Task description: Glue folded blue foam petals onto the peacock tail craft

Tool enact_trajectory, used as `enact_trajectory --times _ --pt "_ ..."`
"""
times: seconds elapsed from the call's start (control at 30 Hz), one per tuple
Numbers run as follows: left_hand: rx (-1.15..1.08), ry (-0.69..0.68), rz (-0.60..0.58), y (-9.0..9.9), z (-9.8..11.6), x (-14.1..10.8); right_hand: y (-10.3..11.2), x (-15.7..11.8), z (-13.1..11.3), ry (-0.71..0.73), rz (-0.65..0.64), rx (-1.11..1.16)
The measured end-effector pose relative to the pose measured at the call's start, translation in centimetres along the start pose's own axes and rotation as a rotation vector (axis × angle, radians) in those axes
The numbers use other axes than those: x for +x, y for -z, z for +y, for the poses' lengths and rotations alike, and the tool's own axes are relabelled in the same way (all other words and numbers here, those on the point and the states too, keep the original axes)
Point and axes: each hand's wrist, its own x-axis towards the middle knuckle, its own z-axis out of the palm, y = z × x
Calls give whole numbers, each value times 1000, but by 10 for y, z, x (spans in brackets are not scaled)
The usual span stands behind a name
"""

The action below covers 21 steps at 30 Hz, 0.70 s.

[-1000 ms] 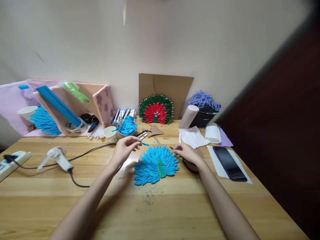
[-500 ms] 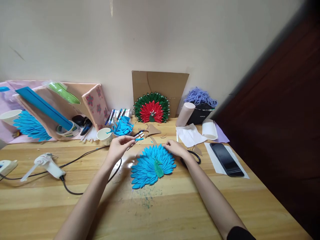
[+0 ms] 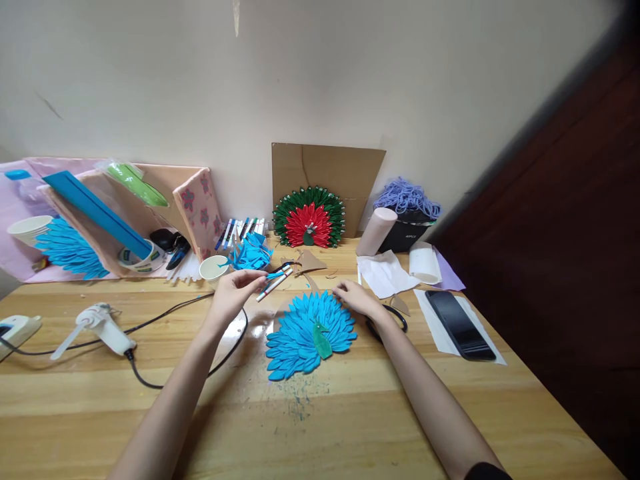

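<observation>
My left hand [image 3: 237,293] is raised over the table, its thumb and fingers pinching a small blue petal [image 3: 274,275]. Just beyond that petal lie white pens [image 3: 273,287]. In front of me lies a peacock craft [image 3: 300,333] of layered blue petals with a green body [image 3: 321,341]. My right hand [image 3: 356,297] rests at its upper right edge, fingers curled against the outer petals; the fingertips' grip is partly hidden. Right of the craft, black-handled scissors [image 3: 400,320] lie partly behind my right wrist.
A glue gun [image 3: 106,328] with a looping cord is on the left. Paper cups, one heaped with blue petals [image 3: 251,252], stand behind my left hand. A red-and-green peacock [image 3: 309,217] leans on cardboard [image 3: 327,163]. A phone [image 3: 459,325] lies right, near crumpled tissue [image 3: 387,272].
The view has shifted slightly, so everything sits a little further right. My left hand has drawn slightly left and lower, baring more of the pens. My right hand stays at the craft's edge.
</observation>
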Motion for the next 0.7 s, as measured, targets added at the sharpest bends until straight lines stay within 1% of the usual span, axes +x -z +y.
enact_trajectory --times 0.23,0.53,0.6,0.7 --pt "-6 7 -22 -1 -3 1 -7 -2 -11 31 28 25" --pt "3 22 -4 2 -4 1 -11 1 -11 54 16 111" --pt "0 27 -9 -1 -8 2 -11 -1 -13 68 10 139" --pt "-24 26 -46 -12 -18 2 -7 -2 -18 89 24 184"
